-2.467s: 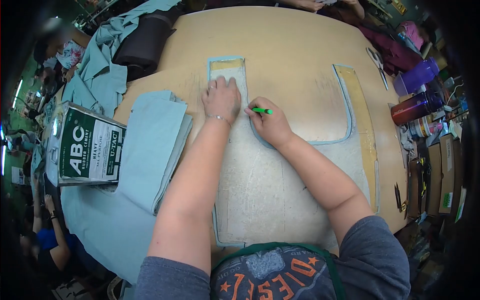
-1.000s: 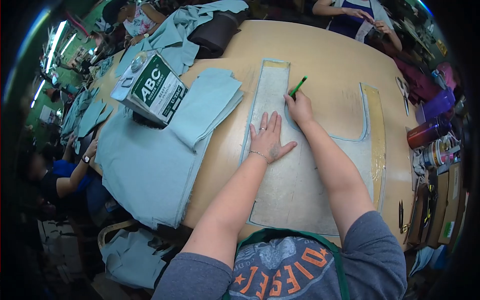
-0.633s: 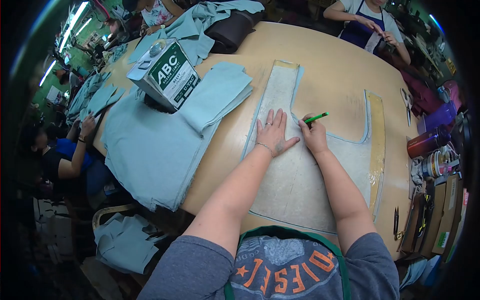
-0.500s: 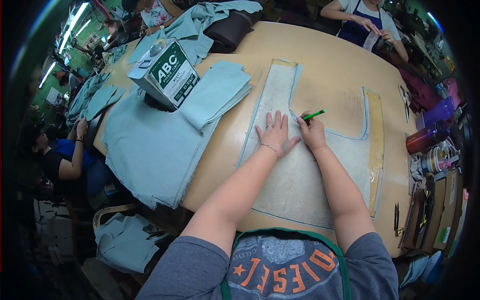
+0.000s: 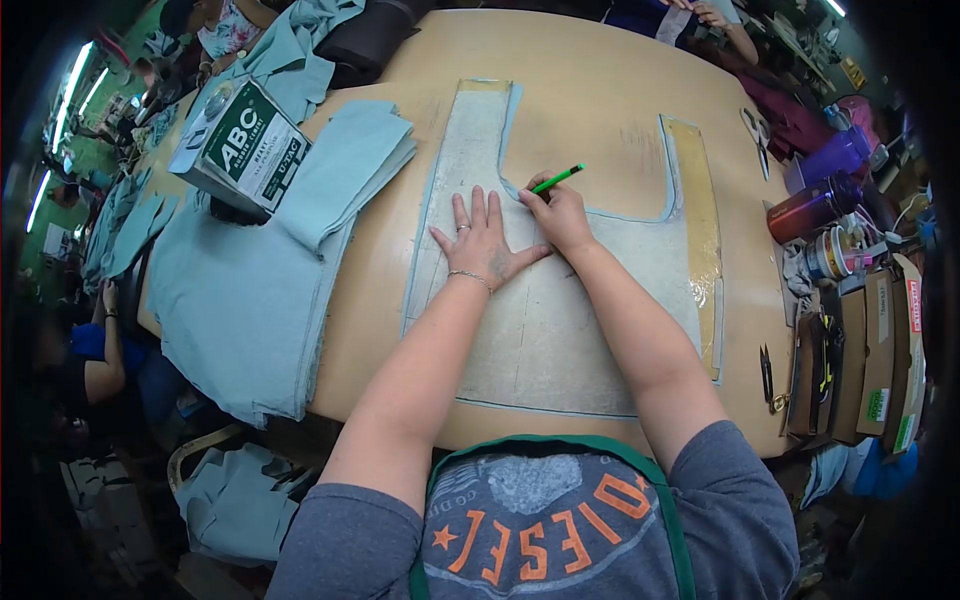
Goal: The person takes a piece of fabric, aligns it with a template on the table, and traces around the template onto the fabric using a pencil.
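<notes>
A grey U-shaped template with yellow taped strips lies on the wooden table, and blue fabric shows along its edges. My left hand rests flat on the template with fingers spread, holding nothing. Just right of it, my right hand grips a green pencil at the left corner of the template's inner curve. The pencil's lower end is hidden by my fingers.
On the left, a green and white cement can stands on stacked blue fabric. Scissors, a purple container, a tumbler and cardboard boxes line the right. Co-workers are at the far and left sides.
Since the earliest frame, my left hand has moved down the template from its upper arm and spread its fingers. My right hand went up along the inner edge, then back down, still holding the pencil.
</notes>
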Available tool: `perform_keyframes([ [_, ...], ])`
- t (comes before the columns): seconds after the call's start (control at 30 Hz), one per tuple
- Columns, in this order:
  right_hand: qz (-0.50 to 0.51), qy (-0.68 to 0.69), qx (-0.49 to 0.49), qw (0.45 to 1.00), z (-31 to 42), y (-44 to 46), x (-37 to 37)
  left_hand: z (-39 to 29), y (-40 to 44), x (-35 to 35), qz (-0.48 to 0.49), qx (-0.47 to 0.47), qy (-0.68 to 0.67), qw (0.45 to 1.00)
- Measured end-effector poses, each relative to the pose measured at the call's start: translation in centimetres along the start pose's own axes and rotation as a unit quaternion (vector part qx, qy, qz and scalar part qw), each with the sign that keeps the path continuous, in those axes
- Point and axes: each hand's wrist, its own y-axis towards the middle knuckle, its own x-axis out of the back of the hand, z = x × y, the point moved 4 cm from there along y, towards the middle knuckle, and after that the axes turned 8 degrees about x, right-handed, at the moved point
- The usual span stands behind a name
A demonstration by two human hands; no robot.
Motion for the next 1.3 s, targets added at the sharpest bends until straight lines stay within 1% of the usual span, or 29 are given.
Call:
perform_keyframes([
  [0.07,0.004,0.008,-0.003,1.0,0.1,0.4,-0.2,-0.1,-0.1,0.1,0.001,0.001,0.001,1.0],
  [0.17,0.006,-0.02,0.029,0.999,0.1,2.2,-1.5,-0.2,-0.1,0.2,0.007,0.003,0.004,1.0],
  [0.3,-0.018,-0.036,0.044,0.998,0.1,4.9,-2.8,-0.2,0.0,0.1,0.007,0.004,0.012,1.0],
  [0.4,0.002,-0.048,0.065,0.997,-0.4,4.4,-2.7,-0.3,0.0,0.1,0.008,0.005,0.014,1.0],
  [0.5,0.009,-0.032,0.03,0.999,-0.6,3.3,-1.1,-0.2,0.0,0.0,-0.004,-0.002,0.021,1.0],
  [0.57,-0.023,0.06,-0.084,0.994,-2.2,4.6,0.2,-0.3,0.0,0.0,-0.015,-0.014,0.006,1.0],
  [0.6,-0.041,0.107,-0.143,0.983,-2.9,5.3,0.7,-0.3,0.0,-0.1,-0.018,-0.022,0.001,1.0],
  [0.63,-0.062,0.208,-0.192,0.957,-3.2,6.2,0.9,-0.3,-0.1,-0.2,-0.027,-0.033,-0.012,0.999],
  [0.73,-0.074,0.332,-0.285,0.896,-4.5,8.8,0.1,-0.1,-0.2,-0.4,-0.054,-0.061,-0.043,0.996],
  [0.83,-0.11,0.322,-0.331,0.88,-3.6,10.7,-1.3,0.2,-0.2,-0.6,-0.071,-0.074,-0.059,0.993],
  [0.93,-0.11,0.275,-0.312,0.903,-4.8,14.0,-2.7,0.1,-0.4,-0.3,-0.062,-0.081,-0.058,0.993],
  [1.03,-0.088,0.208,-0.262,0.938,-8.2,17.7,-2.6,0.0,-0.4,-0.1,-0.054,-0.087,-0.055,0.993],
  [1.13,-0.159,0.097,-0.193,0.963,-12.8,20.7,-1.4,0.1,-0.2,-0.2,-0.053,-0.09,-0.056,0.993],
  [1.23,-0.119,0.099,-0.234,0.96,-10.4,20.3,0.1,0.0,-0.2,-0.2,-0.047,-0.087,-0.048,0.994],
  [1.3,-0.05,-0.072,-0.17,0.982,-11.1,22.0,-0.1,-0.1,0.0,0.0,-0.039,-0.085,-0.047,0.994],
])
